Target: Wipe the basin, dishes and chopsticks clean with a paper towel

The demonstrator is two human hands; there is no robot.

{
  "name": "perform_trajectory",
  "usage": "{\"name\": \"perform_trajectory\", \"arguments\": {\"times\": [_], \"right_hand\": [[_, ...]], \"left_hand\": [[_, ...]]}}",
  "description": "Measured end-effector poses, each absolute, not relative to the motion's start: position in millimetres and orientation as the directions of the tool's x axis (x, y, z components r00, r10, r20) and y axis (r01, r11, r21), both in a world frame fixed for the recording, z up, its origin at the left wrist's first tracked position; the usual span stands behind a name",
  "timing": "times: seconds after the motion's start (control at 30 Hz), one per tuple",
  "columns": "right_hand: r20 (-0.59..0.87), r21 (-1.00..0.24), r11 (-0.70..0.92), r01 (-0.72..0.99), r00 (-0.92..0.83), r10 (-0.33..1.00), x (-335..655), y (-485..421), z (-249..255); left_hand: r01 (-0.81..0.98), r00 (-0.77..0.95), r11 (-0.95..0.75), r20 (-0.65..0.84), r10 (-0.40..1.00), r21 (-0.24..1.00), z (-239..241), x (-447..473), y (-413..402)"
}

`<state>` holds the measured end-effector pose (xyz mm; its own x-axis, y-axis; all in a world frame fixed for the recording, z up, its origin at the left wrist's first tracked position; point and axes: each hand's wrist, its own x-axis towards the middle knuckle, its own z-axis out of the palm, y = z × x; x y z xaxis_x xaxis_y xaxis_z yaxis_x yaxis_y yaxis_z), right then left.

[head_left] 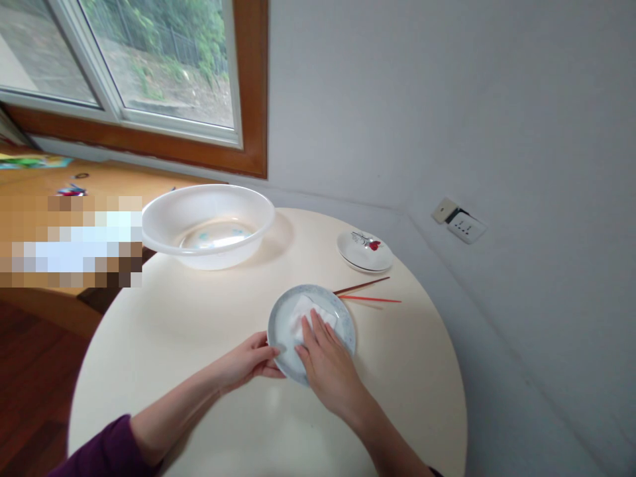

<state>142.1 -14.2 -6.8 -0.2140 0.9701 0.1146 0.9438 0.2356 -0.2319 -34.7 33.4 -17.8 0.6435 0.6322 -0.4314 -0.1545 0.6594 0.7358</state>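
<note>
A round plate (285,324) with a grey-blue rim is tilted slightly above the cream table. My left hand (256,358) grips its left edge, thumb on top and fingers beneath. A crumpled white tissue or cloth (301,310) lies on the plate's face. My right hand (328,364) presses it there with fingers stretched out and slightly apart. Behind the plate are a brown chopstick (365,285) and a red-orange chopstick (372,299), their near ends hidden by the plate.
A large translucent white basin (213,255) stands at the table's back left. Small white dishes with a red flower design (365,252) sit stacked at the back right. The round table (149,344) meets a wall with a socket (466,227). A wooden desk (114,172) is left, under the window.
</note>
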Motion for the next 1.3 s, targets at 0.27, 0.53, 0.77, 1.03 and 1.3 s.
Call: {"name": "perform_trajectory", "arguments": {"times": [0.27, 0.53, 0.77, 1.03, 1.3], "right_hand": [[0.147, -0.225, 0.130, 0.966, -0.098, 0.984, 156.7, 1.7, -26.5], [0.186, -0.252, 0.332, 0.909, -0.292, 0.938, 132.9, 3.3, -11.5], [0.086, -0.372, 0.459, 0.807, -0.463, 0.882, 122.0, -11.4, 7.9], [0.030, -0.427, 0.434, 0.794, -0.467, 0.884, 130.5, -44.8, 19.4], [0.228, -0.359, 0.517, 0.777, -0.465, 0.856, 152.7, -71.1, -1.0]], "left_hand": [[-0.137, 0.644, 0.639, -0.422, 0.638, 0.757, -16.8, -34.6, 35.0], [-0.099, 0.670, 0.585, -0.380, 0.638, 0.805, -25.4, -34.5, 34.8], [-0.168, 0.680, 0.626, -0.370, 0.632, 0.761, -31.8, -35.3, 35.8], [-0.170, 0.654, 0.661, -0.418, 0.631, 0.731, -20.5, -34.3, 34.6], [-0.195, 0.657, 0.639, -0.385, 0.648, 0.744, -18.0, -34.3, 32.0]]}}
